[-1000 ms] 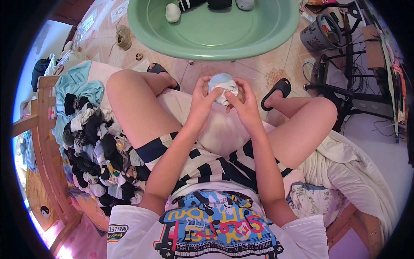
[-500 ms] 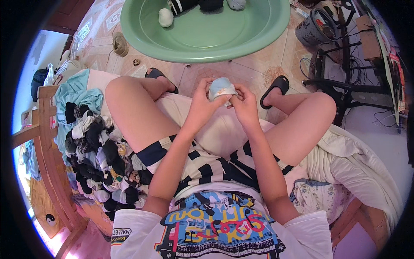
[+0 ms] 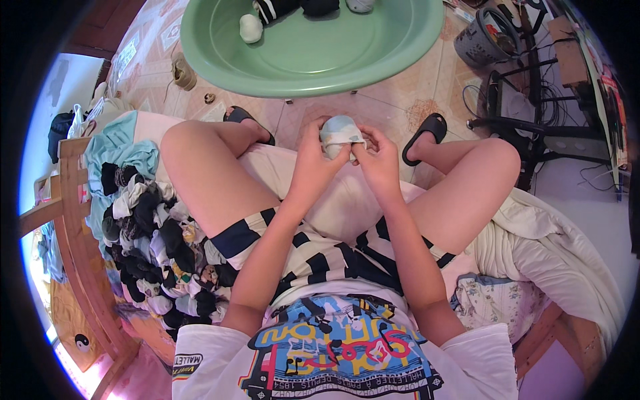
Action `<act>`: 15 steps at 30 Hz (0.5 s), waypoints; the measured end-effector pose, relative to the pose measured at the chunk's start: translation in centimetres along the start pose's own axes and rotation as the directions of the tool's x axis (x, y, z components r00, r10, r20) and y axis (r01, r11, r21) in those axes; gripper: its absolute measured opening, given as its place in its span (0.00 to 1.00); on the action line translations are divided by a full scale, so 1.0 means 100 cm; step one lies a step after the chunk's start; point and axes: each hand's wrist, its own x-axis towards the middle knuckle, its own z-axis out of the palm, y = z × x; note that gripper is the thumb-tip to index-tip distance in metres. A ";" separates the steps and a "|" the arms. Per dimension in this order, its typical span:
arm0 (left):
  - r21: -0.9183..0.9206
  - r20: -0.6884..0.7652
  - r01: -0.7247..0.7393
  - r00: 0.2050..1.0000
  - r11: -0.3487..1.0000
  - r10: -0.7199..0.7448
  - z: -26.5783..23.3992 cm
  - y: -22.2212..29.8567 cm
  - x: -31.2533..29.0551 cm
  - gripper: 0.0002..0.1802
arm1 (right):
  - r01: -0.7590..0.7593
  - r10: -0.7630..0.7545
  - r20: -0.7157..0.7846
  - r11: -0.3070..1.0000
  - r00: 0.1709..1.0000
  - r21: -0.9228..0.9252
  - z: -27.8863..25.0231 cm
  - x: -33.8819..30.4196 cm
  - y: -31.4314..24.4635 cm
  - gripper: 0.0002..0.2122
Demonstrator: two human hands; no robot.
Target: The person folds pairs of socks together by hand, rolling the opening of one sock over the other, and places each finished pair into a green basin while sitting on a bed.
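Between my knees, my left hand (image 3: 319, 152) and my right hand (image 3: 376, 155) are both closed on a balled-up sock (image 3: 341, 131), pale blue and white. The left fingers wrap round its left side. My right thumb and fingers pinch its near right edge, where the cuff folds over. To my left on the bed lies a big heap of loose socks (image 3: 157, 243), black, white and grey. Ahead, the green basin (image 3: 303, 87) holds several sock bundles: a white one (image 3: 251, 29), a black-and-white striped one (image 3: 275, 9), a black one (image 3: 320, 7) and a grey one (image 3: 361, 5).
Light blue cloth (image 3: 120, 147) lies beyond the sock heap, beside a wooden bed rail (image 3: 73, 247). White bedding (image 3: 553, 250) is bunched at my right. A grey wastebasket (image 3: 481, 43), a black metal frame (image 3: 567, 143) and a beige shoe (image 3: 183, 72) stand on the tiled floor.
The balled sock has turned slightly in my hands, and its folded edge sits a little differently. Both hands stay in nearly the same place. The whole view has shifted slightly.
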 end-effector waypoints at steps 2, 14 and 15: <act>0.169 -0.037 -0.115 0.992 0.979 0.123 0.001 -0.002 0.000 0.32 | 0.098 -0.103 -0.022 0.981 0.994 -0.167 -0.001 0.000 0.000 0.16; -0.031 0.063 0.142 0.988 0.989 -0.140 0.009 -0.021 0.003 0.24 | 0.131 -0.139 -0.050 0.983 0.989 -0.129 0.003 -0.014 -0.005 0.14; -0.037 0.059 0.171 0.984 0.985 -0.168 0.010 -0.019 0.003 0.24 | 0.120 -0.123 -0.056 0.991 0.991 -0.052 0.004 -0.014 -0.003 0.13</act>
